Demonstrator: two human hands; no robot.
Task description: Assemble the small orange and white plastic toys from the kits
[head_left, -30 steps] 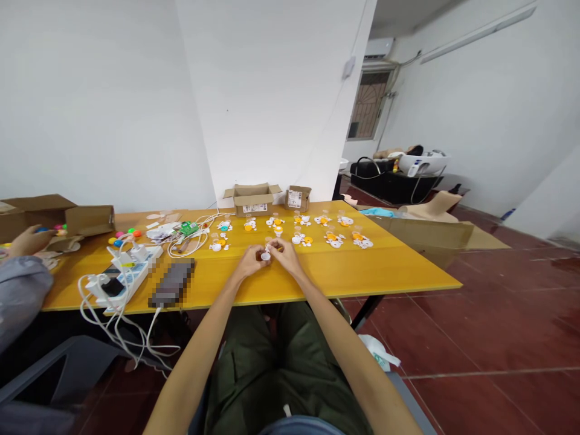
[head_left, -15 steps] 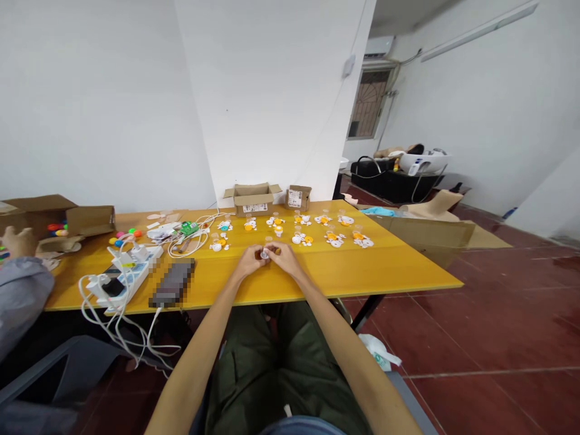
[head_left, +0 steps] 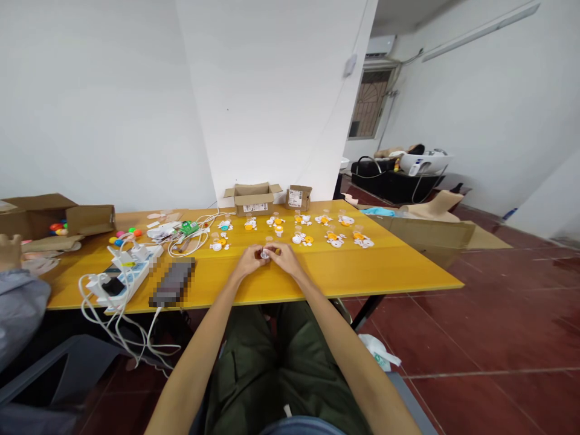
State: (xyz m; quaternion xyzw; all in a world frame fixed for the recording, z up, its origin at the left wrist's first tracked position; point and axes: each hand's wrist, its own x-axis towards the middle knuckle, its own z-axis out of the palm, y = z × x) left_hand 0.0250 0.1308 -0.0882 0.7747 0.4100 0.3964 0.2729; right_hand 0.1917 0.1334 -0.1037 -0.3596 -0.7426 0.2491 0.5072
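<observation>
My left hand (head_left: 249, 261) and my right hand (head_left: 281, 257) meet over the near part of the yellow table (head_left: 344, 275). Between them they grip a small white and clear plastic piece (head_left: 264, 254); its exact kind is too small to make out. Fingers of both hands are closed around it. Just beyond stands a small orange and white part (head_left: 278, 231). To its right lies a cluster of white and orange plastic parts (head_left: 302, 239), and to the left another such cluster (head_left: 220, 244).
Two cardboard boxes (head_left: 254, 199) stand at the back. On the left are a phone (head_left: 173, 282), a power strip (head_left: 136, 272) with tangled white cables, and small coloured balls (head_left: 129, 234). A co-worker's grey sleeve (head_left: 20, 308) reaches in at far left, near an open box (head_left: 90, 219).
The co-worker's hand at far left has shifted left and slightly down. My own hands stay in nearly the same place, still on the small plastic piece.
</observation>
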